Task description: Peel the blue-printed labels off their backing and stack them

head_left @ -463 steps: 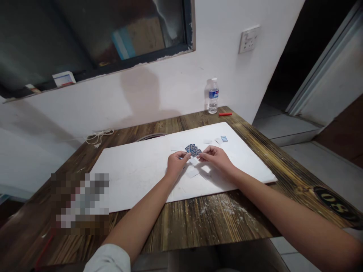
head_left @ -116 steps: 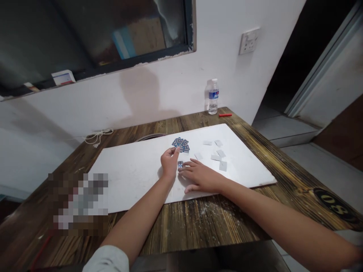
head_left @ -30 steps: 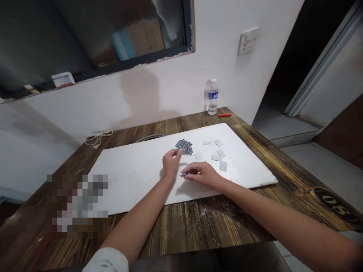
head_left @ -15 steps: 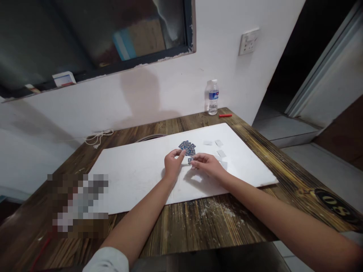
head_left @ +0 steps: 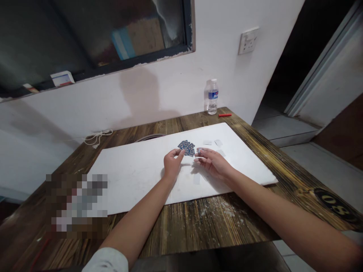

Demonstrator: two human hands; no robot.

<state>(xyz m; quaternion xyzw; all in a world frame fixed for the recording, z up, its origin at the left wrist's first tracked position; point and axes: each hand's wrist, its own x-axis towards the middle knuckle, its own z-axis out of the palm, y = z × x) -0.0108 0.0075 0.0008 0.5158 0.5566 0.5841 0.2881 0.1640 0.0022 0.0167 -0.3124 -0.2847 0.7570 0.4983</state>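
Fanned out in my left hand (head_left: 172, 161) are several small dark cards with blue patterns (head_left: 186, 147), pinched under the thumb. My right hand (head_left: 213, 162) is just to the right of the fan, thumb and fingers closed on a single small card (head_left: 199, 150), mostly hidden by the fingers. Below both hands lies a large white board (head_left: 136, 177). Small pale cards lie on it beyond my right hand, among them one at the back (head_left: 207, 142) and one beside it (head_left: 218, 142). Another pale card (head_left: 196, 179) lies nearer me, below the right hand.
The board rests on a dark wooden table (head_left: 181, 230). A water bottle (head_left: 213, 97) and a red pen-like stick (head_left: 225, 115) are at the back right. A white cord (head_left: 98, 138) lies at the back left. A blurred patch hides something at the left edge.
My right hand has moved up and slightly right, lifting its card from below the fan to beside it. The left hand stays almost still with its cards.
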